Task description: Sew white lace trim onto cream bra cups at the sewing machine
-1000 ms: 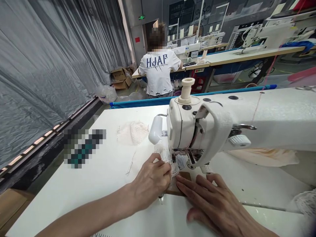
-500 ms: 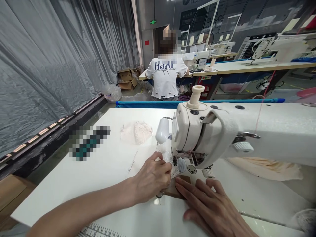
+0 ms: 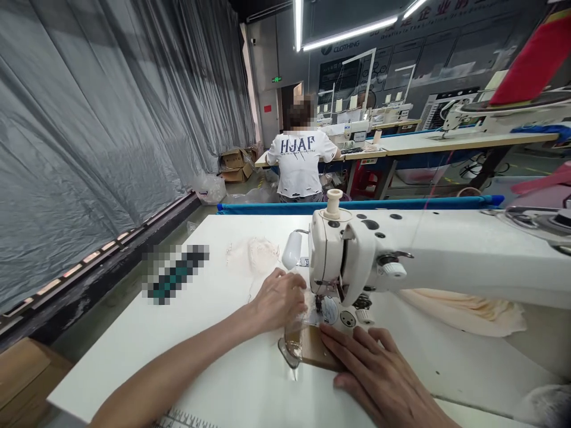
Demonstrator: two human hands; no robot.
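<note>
My left hand point(image 3: 282, 300) is closed, its curled fingers on a strip of white lace point(image 3: 308, 300) just left of the presser foot point(image 3: 318, 304). My right hand point(image 3: 372, 365) lies flat with fingers stretched out, its fingertips on a brown plate point(image 3: 317, 348) in front of the needle area. The white sewing machine point(image 3: 446, 244) reaches in from the right, above the right hand. A shiny, looped metal piece point(image 3: 289, 355) sits at the plate's left end; its kind is unclear. My left fingers hide part of the lace.
Pale lace pieces point(image 3: 253, 255) lie on the white table point(image 3: 178, 339), behind my left hand. Gathered cream fabric point(image 3: 466, 310) rests beneath the machine arm. A clear ruler point(image 3: 185, 419) is at the front edge. Beyond the blue bar point(image 3: 357, 205), a person in a white shirt point(image 3: 301, 163) sits.
The view has tilted upward. My left hand has drawn back slightly from the presser foot, uncovering more of the brown plate and metal piece. My right hand stays on the plate.
</note>
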